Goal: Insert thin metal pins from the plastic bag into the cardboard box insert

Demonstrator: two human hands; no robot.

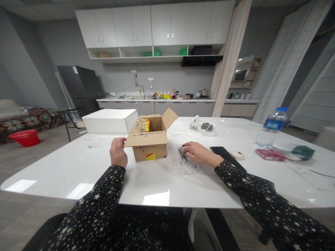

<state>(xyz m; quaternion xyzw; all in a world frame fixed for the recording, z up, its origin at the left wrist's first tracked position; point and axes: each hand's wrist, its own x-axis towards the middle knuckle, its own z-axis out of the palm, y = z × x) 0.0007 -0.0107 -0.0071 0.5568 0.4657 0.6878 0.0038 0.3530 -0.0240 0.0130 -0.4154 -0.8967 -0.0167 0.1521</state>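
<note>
A small open cardboard box (159, 153) stands on the table in front of me, with rows of small round metal heads on its flaps. Thin shafts show beneath the front flap (146, 139). My left hand (118, 152) is closed at the left corner of that flap, its fingers curled and partly hidden. To the right of the box lies a clear plastic compartment tray (187, 170) with small metal pieces (182, 153). Over the tray reaches my right hand (197, 152), fingers stretched out and fingertips touching the metal pieces; no held piece is visible.
Behind the cardboard box at left is a white box (108, 120). A dark phone (227, 157), a pale rounded case (237, 154), a pink box (270, 154) and a water bottle (270, 129) are at right. A white device with a cable (206, 127) sits farther back.
</note>
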